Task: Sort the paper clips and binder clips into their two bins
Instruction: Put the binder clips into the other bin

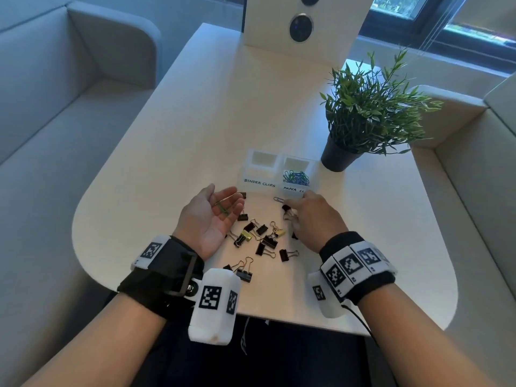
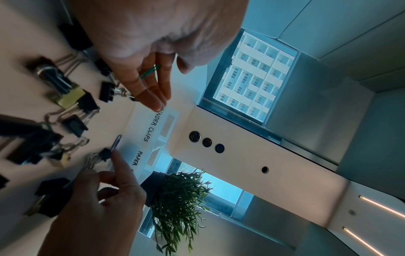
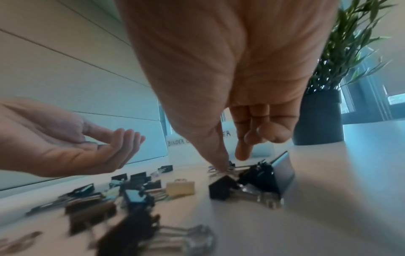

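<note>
Paper clips and binder clips are partly sorted: a heap of coloured paper clips (image 1: pixel 296 177) already lies in the bin marked for them (image 1: pixel 312 174), just beyond the right hand's fingertips, while the binder clip bin (image 1: pixel 259 174), just past the left hand's fingertips, looks empty. The left hand (image 1: pixel 210 216) lies palm up with relaxed, spread fingers, cradling a green paper clip (image 1: pixel 222 208); it seems to serve as a tray for gathered clips, so several can go to the bin in one trip. That clip's long axis runs along the palm, from wrist toward fingertips. The right hand (image 1: pixel 312 219) is palm down, thumb and forefinger stretched apart toward a blue paper clip (image 1: pixel 278 200) on the table (image 1: pixel 167 163) just ahead of its fingertips; I judge it is reaching and has not closed on it, though contact is hard to tell. The blue clip lies flat, long axis pointing from the right fingertips toward the left hand. Loose binder clips (image 1: pixel 265 241) lie scattered between the two wrists, handles pointing every way. A potted plant (image 1: pixel 371 113) stands beyond the right hand.
</note>
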`<action>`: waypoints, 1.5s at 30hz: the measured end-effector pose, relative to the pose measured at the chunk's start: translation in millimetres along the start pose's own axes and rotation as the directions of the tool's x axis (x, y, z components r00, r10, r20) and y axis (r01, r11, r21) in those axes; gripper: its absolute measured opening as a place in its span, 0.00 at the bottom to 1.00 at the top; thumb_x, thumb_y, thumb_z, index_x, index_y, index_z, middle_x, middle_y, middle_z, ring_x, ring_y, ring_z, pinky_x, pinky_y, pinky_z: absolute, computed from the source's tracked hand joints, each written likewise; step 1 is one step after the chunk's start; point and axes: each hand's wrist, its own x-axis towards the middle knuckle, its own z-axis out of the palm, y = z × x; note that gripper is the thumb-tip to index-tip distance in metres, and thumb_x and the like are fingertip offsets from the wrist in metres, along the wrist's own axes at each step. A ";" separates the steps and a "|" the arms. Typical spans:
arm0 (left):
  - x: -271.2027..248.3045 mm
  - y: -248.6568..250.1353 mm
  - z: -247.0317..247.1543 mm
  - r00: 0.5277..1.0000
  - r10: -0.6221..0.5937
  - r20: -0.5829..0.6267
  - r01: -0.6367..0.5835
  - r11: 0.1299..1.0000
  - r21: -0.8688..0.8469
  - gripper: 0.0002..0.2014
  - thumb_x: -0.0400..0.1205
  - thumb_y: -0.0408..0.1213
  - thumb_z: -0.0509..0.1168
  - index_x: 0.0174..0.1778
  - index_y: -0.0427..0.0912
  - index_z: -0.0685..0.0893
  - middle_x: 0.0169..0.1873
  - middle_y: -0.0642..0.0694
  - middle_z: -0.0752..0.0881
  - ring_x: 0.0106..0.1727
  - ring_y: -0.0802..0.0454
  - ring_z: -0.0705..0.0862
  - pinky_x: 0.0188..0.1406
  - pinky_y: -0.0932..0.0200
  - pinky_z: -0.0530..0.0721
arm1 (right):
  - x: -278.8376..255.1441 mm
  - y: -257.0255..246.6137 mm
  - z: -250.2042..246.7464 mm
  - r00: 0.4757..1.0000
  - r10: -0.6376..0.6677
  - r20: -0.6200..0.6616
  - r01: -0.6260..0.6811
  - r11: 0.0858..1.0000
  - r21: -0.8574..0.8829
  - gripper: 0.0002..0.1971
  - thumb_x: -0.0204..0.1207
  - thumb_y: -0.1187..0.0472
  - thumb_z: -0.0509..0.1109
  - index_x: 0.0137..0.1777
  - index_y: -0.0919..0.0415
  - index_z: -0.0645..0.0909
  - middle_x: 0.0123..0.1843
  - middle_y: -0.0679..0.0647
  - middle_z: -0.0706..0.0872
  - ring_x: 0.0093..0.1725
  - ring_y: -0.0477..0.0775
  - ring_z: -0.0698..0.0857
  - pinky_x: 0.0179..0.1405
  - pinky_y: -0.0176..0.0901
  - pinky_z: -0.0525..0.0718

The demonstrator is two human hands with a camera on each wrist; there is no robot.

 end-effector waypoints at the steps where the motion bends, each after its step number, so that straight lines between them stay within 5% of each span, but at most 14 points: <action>1: -0.2 0.9 -0.9 1.000 0.004 0.000 -0.004 1.000 0.000 0.20 0.88 0.45 0.52 0.50 0.32 0.83 0.38 0.39 0.85 0.39 0.48 0.85 0.34 0.62 0.88 | -1.1 0.3 1.9 1.000 -0.003 0.005 0.003 1.000 0.005 0.16 0.80 0.62 0.59 0.66 0.54 0.78 0.59 0.58 0.76 0.61 0.58 0.77 0.54 0.50 0.83; 5: 0.1 4.9 -6.9 1.000 0.026 -0.007 -0.026 1.000 -0.005 0.20 0.87 0.45 0.53 0.51 0.32 0.83 0.40 0.39 0.85 0.42 0.47 0.85 0.34 0.61 0.88 | -7.0 4.6 -2.1 0.998 0.048 -0.042 -0.046 0.998 0.044 0.16 0.79 0.61 0.61 0.64 0.52 0.82 0.60 0.55 0.79 0.60 0.56 0.79 0.54 0.50 0.82; 11: 0.6 6.8 -8.8 0.999 0.039 -0.014 -0.040 0.999 -0.018 0.20 0.87 0.44 0.54 0.50 0.31 0.84 0.39 0.39 0.85 0.41 0.48 0.85 0.35 0.62 0.89 | 12.4 -12.0 0.3 0.999 -0.005 -0.049 0.004 1.000 -0.011 0.12 0.82 0.63 0.58 0.57 0.57 0.82 0.52 0.56 0.84 0.49 0.55 0.82 0.41 0.43 0.77; 17: -2.5 -1.3 -7.8 0.999 0.030 -0.012 -0.030 1.000 -0.003 0.20 0.87 0.43 0.53 0.49 0.31 0.84 0.38 0.39 0.85 0.40 0.49 0.85 0.36 0.63 0.89 | 14.8 -17.7 6.9 0.997 -0.027 -0.073 0.031 0.998 0.046 0.06 0.79 0.65 0.67 0.50 0.61 0.86 0.53 0.57 0.82 0.51 0.55 0.82 0.51 0.46 0.84; 26: -3.7 -14.8 2.3 1.000 0.004 0.004 -0.004 1.000 0.023 0.18 0.87 0.41 0.55 0.48 0.32 0.84 0.37 0.40 0.85 0.36 0.50 0.85 0.35 0.63 0.88 | 19.2 -13.0 2.5 0.998 -0.047 0.046 0.039 0.985 0.168 0.08 0.66 0.60 0.78 0.45 0.58 0.85 0.44 0.53 0.87 0.45 0.54 0.86 0.49 0.50 0.87; 32: -3.2 -18.6 3.6 1.000 0.002 0.019 -0.002 0.999 0.032 0.17 0.86 0.41 0.55 0.52 0.31 0.83 0.38 0.40 0.85 0.37 0.50 0.85 0.36 0.63 0.88 | 20.0 3.3 -4.3 0.996 -0.027 -0.088 0.047 0.973 0.227 0.07 0.67 0.62 0.75 0.46 0.57 0.88 0.38 0.50 0.85 0.42 0.52 0.85 0.50 0.47 0.87; 40: -1.9 -12.5 3.0 0.999 0.033 0.001 -0.033 0.999 0.023 0.17 0.87 0.39 0.55 0.46 0.32 0.84 0.36 0.40 0.85 0.37 0.50 0.85 0.34 0.64 0.88 | 24.3 -10.2 1.4 0.997 0.045 0.069 -0.051 0.996 0.074 0.06 0.71 0.59 0.75 0.47 0.57 0.86 0.48 0.55 0.87 0.46 0.56 0.86 0.51 0.53 0.87; 45: 0.6 -2.2 -2.1 0.999 0.043 -0.027 -0.042 0.999 0.011 0.16 0.86 0.40 0.55 0.48 0.32 0.84 0.38 0.40 0.85 0.39 0.49 0.85 0.34 0.63 0.88 | 29.7 -10.9 -3.5 0.974 0.034 0.225 -0.063 0.991 0.121 0.08 0.68 0.56 0.77 0.43 0.59 0.87 0.40 0.52 0.87 0.45 0.53 0.85 0.45 0.47 0.86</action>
